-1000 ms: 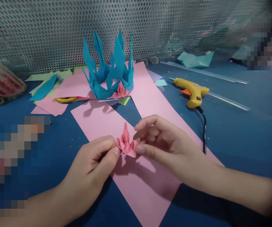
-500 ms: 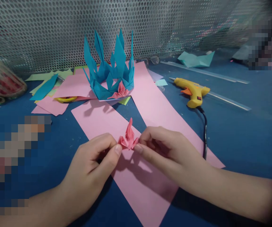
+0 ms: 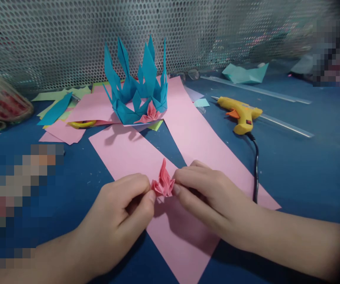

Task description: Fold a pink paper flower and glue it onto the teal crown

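Note:
A small pink folded-paper piece (image 3: 164, 183), with one tall point and shorter points at its sides, is held up between my two hands. My left hand (image 3: 125, 213) pinches its left side between thumb and forefinger. On the other side, my right hand (image 3: 208, 197) pinches the right end the same way. Beneath them lies a long pink paper strip (image 3: 184, 244). Farther back stands a blue folded-paper crown (image 3: 128, 110) with tall points, and a similar pink folded piece (image 3: 150, 113) sits at its front right.
A yellow glue gun (image 3: 243, 114) lies at the right, its black cord (image 3: 257, 169) running toward me. Near it are clear glue sticks (image 3: 288, 126) and a teal folded paper (image 3: 245, 73). Paper scraps (image 3: 63, 134) and yellow-handled scissors (image 3: 82, 124) lie left. A perforated metal panel (image 3: 69, 39) stands behind.
Both hands have come slightly lower and nearer to me with the pink folded piece, which has shifted a little to the right. The crown and glue gun stay put.

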Available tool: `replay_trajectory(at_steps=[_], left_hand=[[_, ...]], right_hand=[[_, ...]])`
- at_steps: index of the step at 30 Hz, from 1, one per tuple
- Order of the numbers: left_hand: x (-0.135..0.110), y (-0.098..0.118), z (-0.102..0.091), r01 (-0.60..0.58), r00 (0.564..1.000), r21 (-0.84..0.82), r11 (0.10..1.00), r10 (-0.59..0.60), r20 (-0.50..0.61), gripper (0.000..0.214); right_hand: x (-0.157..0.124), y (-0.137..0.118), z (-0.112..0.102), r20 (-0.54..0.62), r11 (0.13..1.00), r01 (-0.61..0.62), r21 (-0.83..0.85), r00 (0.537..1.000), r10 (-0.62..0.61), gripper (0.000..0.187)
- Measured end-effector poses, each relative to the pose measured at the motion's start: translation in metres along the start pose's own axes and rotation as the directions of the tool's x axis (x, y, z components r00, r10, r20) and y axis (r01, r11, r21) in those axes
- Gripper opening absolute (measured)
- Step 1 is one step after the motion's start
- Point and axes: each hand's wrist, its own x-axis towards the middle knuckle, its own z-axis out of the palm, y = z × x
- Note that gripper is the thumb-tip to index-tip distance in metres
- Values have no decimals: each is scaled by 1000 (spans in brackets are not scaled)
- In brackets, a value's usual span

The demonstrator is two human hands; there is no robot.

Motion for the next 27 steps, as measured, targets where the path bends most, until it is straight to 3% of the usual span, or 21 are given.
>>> replay_trajectory(at_steps=[5,13,22,27], left_hand=[[-3,0,2,-6,997,69,998,12,-77,25],[-3,0,-3,-203,979,158,966,201,30,27],[-3,-2,-4,-161,981,109,981,147,127,26],[-5,1,-3,-119,990,118,986,110,83,27]], right_hand=[[0,0,-1,-28,997,78,3,997,-78,26],[-1,-2,-2,56,994,108,4,993,-108,25],[-1,0,1,120,993,116,-16,986,-114,23],[-1,0,1,102,995,94,23,990,-96,23]])
